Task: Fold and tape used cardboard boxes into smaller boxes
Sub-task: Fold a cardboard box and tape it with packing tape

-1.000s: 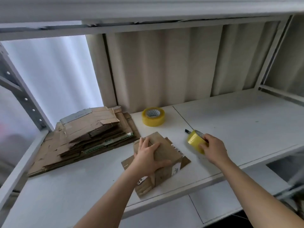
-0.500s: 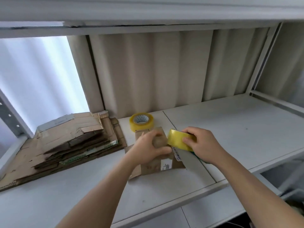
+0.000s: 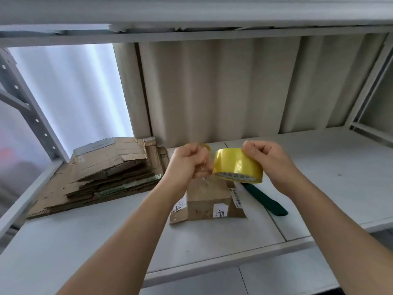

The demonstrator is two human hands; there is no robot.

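We hold the yellow tape roll (image 3: pixel 238 166) raised just above the small folded box (image 3: pixel 209 200), which lies on the white shelf (image 3: pixel 319 167); our right hand (image 3: pixel 269 161) grips the roll with curled fingers, and our left hand (image 3: pixel 188 161) pinches what looks like the clear tape end beside it. Just right of the box lies a green-handled tool (image 3: pixel 265 199). Left of the box sits a stack of flattened cardboard (image 3: pixel 106 167), and behind it a second tape roll (image 3: pixel 206 146) peeks past our left hand.

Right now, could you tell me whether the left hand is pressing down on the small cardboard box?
No, the left hand is raised above the small cardboard box, pinching at the tape roll.
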